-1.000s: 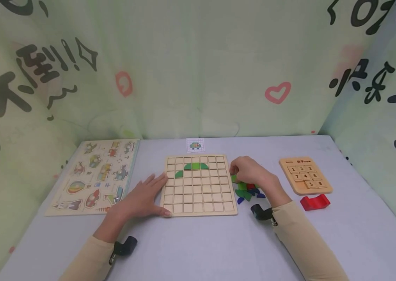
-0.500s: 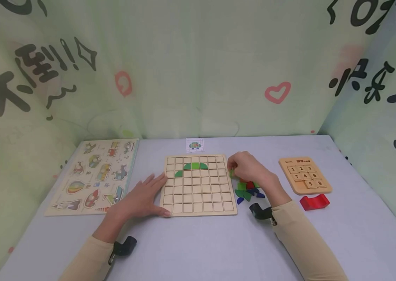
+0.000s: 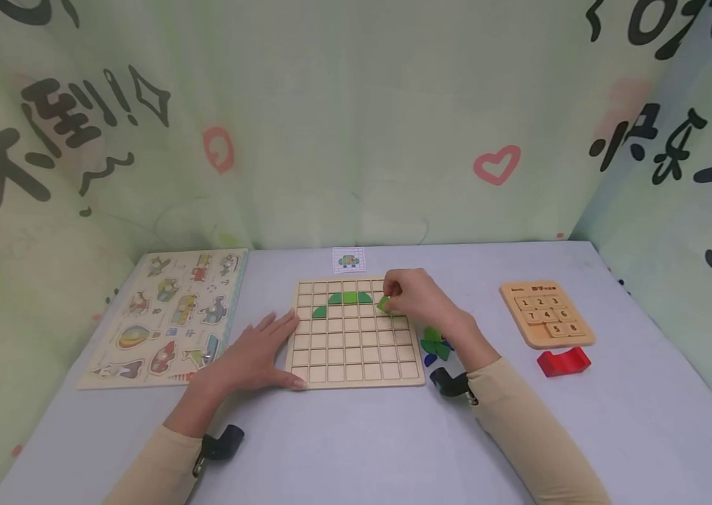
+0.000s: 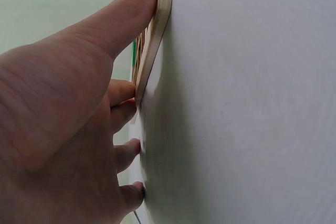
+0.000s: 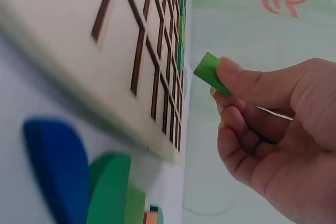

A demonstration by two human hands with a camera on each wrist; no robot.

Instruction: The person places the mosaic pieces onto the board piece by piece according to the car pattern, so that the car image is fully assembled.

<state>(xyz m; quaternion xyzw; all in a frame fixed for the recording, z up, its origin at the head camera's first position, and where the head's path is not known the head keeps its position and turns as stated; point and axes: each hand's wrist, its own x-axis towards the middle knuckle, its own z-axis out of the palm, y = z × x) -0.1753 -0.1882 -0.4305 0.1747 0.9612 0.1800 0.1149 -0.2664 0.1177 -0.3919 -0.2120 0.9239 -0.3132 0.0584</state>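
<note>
A pale grey tabletop [image 3: 356, 442] is seen under both hands, with a flat wooden animal-and-vehicle peg puzzle [image 3: 169, 315] lying well to the outer side of the left hand. Between the two hands lies the square wooden grid board [image 3: 356, 333], its upper rows already carrying dark and light green pieces in a short arch [image 3: 349, 298] plus one green quarter-round [image 3: 319, 311] just below its left end. The left hand [image 3: 254, 358] is laid flat with fingers straight against the board's near left edge, thumb along the front rim, nothing grasped; the board is steadied this way. The right hand [image 3: 415, 298] is held over the board's upper right cells, and a small light green wooden block [image 3: 384, 304] is pinched between thumb and fingertips, hovering just above the cell beside the arch's right end; whether it touches the board cannot be told. For a clean placement, the block is best squared to the grid lines, lowered straight into one cell, and released only once seated flat, while the board is kept pinned by the left hand. Behind the right wrist a loose heap of green, blue and red wooden shapes [image 3: 434, 345] is left; further out sit an orange wooden number slide puzzle [image 3: 545, 313] and a red curved wooden block [image 3: 562, 360]. A small printed pattern card [image 3: 348, 260] lies beyond the board.
</note>
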